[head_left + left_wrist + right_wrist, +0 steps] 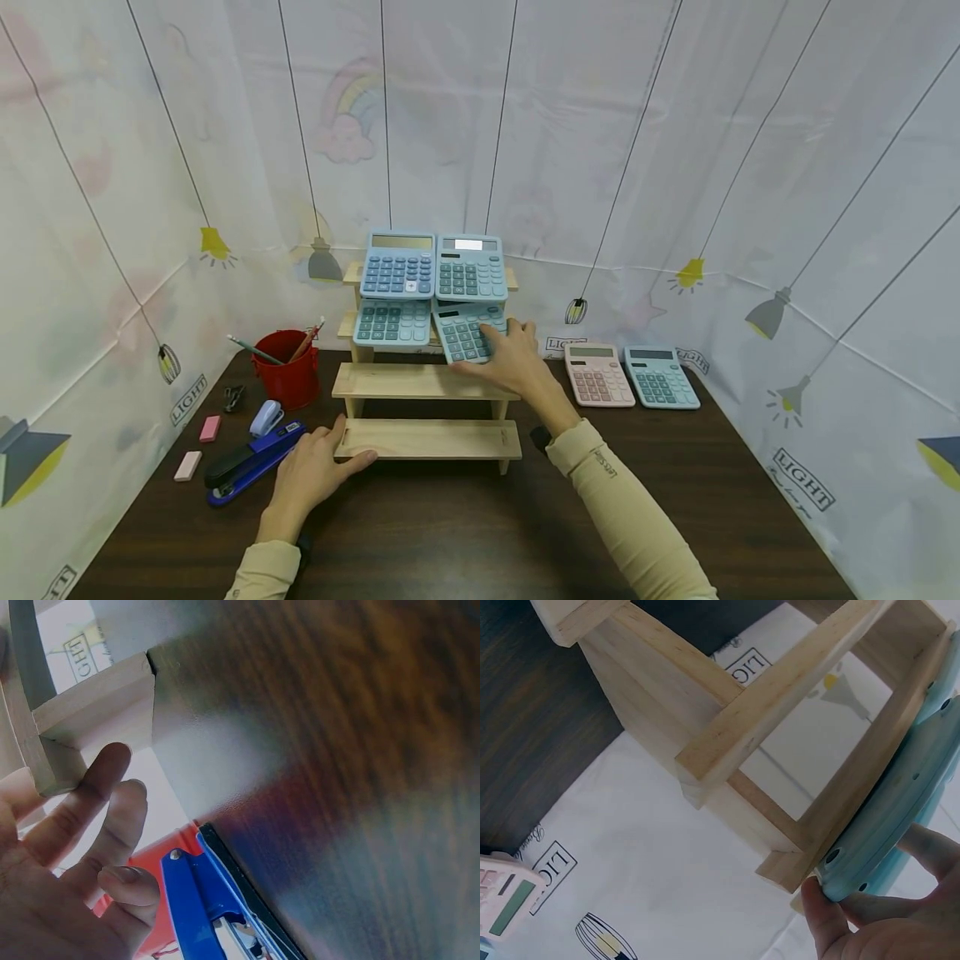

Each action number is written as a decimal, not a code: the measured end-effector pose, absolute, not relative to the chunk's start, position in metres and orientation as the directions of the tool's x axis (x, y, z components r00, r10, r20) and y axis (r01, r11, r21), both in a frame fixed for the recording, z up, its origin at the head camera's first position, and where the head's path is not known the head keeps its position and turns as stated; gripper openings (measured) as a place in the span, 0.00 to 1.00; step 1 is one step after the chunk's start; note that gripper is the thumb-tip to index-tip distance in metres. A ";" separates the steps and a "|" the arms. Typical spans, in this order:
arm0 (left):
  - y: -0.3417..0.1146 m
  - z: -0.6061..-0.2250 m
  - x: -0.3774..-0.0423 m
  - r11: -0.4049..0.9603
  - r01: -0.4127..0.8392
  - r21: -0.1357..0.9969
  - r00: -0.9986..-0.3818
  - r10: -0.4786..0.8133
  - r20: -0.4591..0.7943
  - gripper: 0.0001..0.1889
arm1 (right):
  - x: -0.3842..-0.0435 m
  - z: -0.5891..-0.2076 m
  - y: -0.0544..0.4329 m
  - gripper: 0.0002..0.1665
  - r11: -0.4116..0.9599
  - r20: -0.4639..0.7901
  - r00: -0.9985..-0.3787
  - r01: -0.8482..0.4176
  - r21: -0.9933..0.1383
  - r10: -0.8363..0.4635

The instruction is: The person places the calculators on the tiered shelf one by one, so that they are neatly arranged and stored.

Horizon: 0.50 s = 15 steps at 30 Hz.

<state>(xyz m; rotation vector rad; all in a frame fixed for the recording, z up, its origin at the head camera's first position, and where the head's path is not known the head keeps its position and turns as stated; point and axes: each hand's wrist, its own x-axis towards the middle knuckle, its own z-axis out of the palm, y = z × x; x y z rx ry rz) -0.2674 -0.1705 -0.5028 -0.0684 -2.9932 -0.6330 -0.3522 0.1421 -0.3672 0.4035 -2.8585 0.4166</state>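
Note:
A stepped wooden stand [427, 381] holds teal and blue calculators on its upper tiers. My right hand [517, 358] grips the lower right teal calculator [467, 333], which sits askew on the second tier from the top. In the right wrist view, thumb and fingers pinch the edge of the calculator [889, 825] beside the shelf board. Beside it is another teal calculator [392, 322]; above them stand a blue one [397, 265] and a teal one [471, 268]. My left hand [307, 471] rests at the left end of the lowest step [427, 439], fingers loosely extended against the wood [60, 769].
At the right lie a pink calculator [598, 375] and a teal calculator [660, 377]. At the left are a red bucket [291, 379] with pencils, a blue stapler [255, 462], a small light-blue stapler [266, 418], and two erasers [210, 429]. A printed curtain [600, 167] surrounds the table.

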 end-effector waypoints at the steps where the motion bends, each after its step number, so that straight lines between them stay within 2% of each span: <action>1: -0.170 -0.503 -0.267 0.913 0.060 0.403 -0.996 0.026 0.089 0.54 | -0.352 -0.368 0.142 0.56 0.921 0.264 -0.935 -0.303 -0.245 -0.237; 4: -0.171 -0.504 -0.267 0.913 0.060 0.404 -0.996 0.025 0.091 0.54 | -0.353 -0.369 0.143 0.55 0.916 0.279 -0.928 -0.317 -0.247 -0.247; 15: -0.171 -0.503 -0.267 0.912 0.072 0.404 -0.993 0.030 0.111 0.54 | -0.356 -0.377 0.146 0.39 0.881 0.401 -0.863 -0.418 -0.222 -0.308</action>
